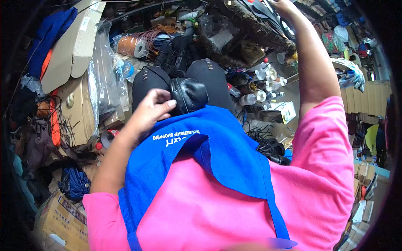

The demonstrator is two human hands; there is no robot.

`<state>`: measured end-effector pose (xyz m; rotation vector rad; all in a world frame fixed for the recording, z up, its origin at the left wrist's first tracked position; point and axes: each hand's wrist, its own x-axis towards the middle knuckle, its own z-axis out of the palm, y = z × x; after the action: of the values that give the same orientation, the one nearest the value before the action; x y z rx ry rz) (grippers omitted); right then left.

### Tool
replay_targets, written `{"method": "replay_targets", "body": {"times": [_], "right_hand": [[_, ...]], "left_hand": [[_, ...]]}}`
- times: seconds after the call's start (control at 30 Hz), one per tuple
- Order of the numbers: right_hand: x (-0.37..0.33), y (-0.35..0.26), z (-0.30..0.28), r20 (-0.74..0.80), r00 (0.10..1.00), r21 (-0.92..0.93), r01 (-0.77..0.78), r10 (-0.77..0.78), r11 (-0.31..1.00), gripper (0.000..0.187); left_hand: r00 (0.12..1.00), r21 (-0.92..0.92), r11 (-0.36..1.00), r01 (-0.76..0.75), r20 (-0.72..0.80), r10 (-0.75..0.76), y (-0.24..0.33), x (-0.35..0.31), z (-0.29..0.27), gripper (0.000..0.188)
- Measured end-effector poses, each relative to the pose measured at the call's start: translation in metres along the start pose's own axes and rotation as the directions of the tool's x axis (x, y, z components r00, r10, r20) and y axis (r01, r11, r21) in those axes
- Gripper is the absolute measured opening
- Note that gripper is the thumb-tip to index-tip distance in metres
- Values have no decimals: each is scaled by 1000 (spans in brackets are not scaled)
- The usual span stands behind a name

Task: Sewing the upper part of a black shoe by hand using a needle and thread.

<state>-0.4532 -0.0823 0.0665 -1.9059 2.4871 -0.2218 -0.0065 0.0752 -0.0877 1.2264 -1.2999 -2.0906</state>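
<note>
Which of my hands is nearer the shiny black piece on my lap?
Your left hand, at the edge of the shiny black piece; your right hand is away at the picture's top.

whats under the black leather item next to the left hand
Black trousers show on both sides of the black leather item, which seems to rest on them. Whatever lies directly beneath is covered, so I can't tell.

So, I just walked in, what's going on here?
A person in a blue apron has a shiny black item on their lap, with the left hand loosely curled at its left edge. The right hand is stretched out to the clutter at the top of the view; whether it grips anything isn't clear. Bottles sit right of the knees.
</note>
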Motion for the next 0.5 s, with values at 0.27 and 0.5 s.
{"method": "replay_targets", "body": {"times": [0.27, 0.5], "right_hand": [[10, -8, 51, -64, 997, -374, -70, 49, 925, 31], [-79, -19, 19, -409, 821, -296, 293, -398, 909, 24]], "left_hand": [[993, -233, 971, 48, 114, -22, -16, 49, 14, 21], [988, -388, 921, 32, 154, 31, 0, 72, 11, 23]]}}
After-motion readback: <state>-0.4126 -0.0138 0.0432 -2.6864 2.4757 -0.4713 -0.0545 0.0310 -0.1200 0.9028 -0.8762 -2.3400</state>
